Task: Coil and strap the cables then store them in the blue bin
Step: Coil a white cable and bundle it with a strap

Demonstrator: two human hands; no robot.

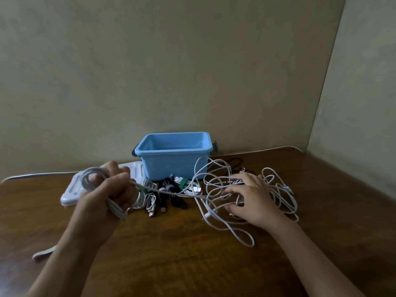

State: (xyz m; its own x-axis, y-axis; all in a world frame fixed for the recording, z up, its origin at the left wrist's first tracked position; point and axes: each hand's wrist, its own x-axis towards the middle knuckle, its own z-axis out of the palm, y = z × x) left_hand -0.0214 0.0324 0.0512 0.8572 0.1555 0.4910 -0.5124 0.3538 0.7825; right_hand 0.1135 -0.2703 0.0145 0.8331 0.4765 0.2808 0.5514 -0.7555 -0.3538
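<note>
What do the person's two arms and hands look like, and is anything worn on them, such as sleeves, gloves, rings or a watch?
Both arms are bare as far as the picture shows them: no sleeves come into view. The left hand and the right hand wear no gloves. I see no ring, no watch and no bracelet on either wrist, though the picture is a little blurred, so a thin ring could be missed.

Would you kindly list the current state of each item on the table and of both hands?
Blue bin: upright, open, nothing visible inside.
Bin lid: off, flat on the table.
White cable coil: partly wound, gripped by the left hand.
Loose white cables: tangled, uncoiled.
Right hand: fingers spread, resting on the tangle.
Strapped bundles: coiled, lying before the bin.
</note>
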